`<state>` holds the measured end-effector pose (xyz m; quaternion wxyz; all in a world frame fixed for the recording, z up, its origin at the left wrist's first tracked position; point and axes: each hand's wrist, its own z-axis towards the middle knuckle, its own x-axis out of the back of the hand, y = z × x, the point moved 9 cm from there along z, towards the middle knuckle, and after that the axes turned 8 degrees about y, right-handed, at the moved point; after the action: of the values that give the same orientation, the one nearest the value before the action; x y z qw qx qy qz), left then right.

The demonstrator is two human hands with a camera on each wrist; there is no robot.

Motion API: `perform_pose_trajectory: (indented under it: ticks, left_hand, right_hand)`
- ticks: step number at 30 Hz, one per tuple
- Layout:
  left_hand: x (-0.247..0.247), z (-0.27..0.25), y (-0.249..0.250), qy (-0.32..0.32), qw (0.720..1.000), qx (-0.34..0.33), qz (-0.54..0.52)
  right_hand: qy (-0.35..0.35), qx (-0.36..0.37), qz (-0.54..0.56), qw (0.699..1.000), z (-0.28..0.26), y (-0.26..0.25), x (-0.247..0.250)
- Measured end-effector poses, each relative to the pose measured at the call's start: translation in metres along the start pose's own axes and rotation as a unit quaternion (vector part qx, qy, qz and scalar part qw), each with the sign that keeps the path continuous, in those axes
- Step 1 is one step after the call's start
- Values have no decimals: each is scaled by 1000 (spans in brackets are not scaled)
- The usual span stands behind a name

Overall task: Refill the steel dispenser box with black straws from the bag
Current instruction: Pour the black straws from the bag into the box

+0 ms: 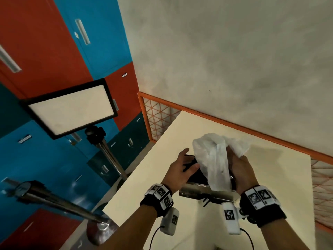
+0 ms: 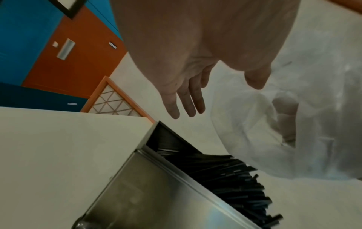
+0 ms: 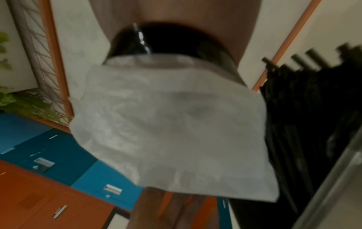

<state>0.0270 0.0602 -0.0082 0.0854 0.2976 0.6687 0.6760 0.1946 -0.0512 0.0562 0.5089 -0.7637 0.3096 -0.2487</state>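
The steel dispenser box (image 1: 201, 193) lies on the cream table (image 1: 144, 186), its top open and black straws (image 2: 225, 170) piled inside, some ends sticking out past its rim. My right hand (image 1: 240, 168) grips a crumpled white plastic bag (image 1: 214, 159) just above the box (image 2: 152, 186). The bag (image 3: 166, 124) hangs down in front of the right wrist camera, with a dark bundle in its upper part under the palm. More straws (image 3: 303, 124) show to its right. My left hand (image 1: 182, 168) hovers over the box's left end with fingers (image 2: 186, 100) straight, holding nothing.
A framed light panel (image 1: 70, 109) on a metal stand rises left of the table. A second metal pole (image 1: 54, 201) leans at the lower left. Red and blue lockers (image 1: 45, 51) fill the left side. An orange lattice rail (image 1: 158, 121) runs along the table's far edge by the wall.
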Motion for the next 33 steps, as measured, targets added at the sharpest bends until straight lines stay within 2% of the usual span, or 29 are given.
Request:
perform_pose_trajectory:
  ticks: [5, 7, 9, 16, 20, 23, 25, 30, 33]
  left_hand:
    - [25, -8, 3, 26, 999, 3, -43]
    - [42, -12, -2, 40, 996, 15, -79]
    - [48, -15, -4, 39, 994, 24, -103]
    - [56, -9, -20, 21, 996, 30, -77]
    - [67, -9, -19, 55, 996, 33, -67]
    - [73, -6, -20, 63, 995, 39, -64]
    - [68, -4, -21, 41, 995, 51, -71]
    - [44, 0, -14, -28, 993, 52, -100]
    - [41, 1, -6, -22, 992, 55, -112]
  right_hand:
    - [-48, 6, 14, 999, -12, -8, -40]
    - [-100, -62, 100, 988, -17, 5, -66]
    - [-123, -116, 151, 974, -17, 17, -77]
    - [-79, -109, 139, 981, 2, 25, -87]
    - [3, -90, 110, 990, 12, 27, -62]
    - [27, -21, 54, 998, 23, 11, -49]
    - [49, 24, 22, 998, 29, -3, -39]
    - [89, 47, 68, 993, 20, -43, -20]
    - [63, 67, 121, 988, 9, -62, -23]
